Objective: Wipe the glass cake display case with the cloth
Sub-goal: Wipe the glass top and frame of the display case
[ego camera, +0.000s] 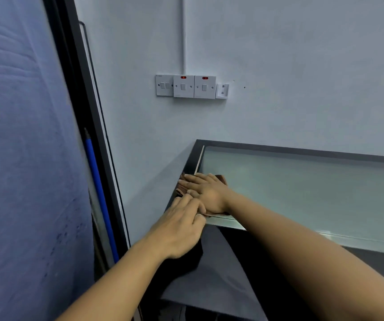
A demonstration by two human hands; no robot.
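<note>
The right hand lies flat, pressing the brown cloth on the glass display case; the left hand pinches the cloth's near edge. The long glass top runs from the middle to the right edge, dark-framed and pale green.

Pale wall fills the background. Row of white wall switches mounted on it; two of them show red indicators. Small white fitting just right of the row. White conduit runs vertically above the switches. Far left: black frame, with a blue pole standing beside it.
</note>
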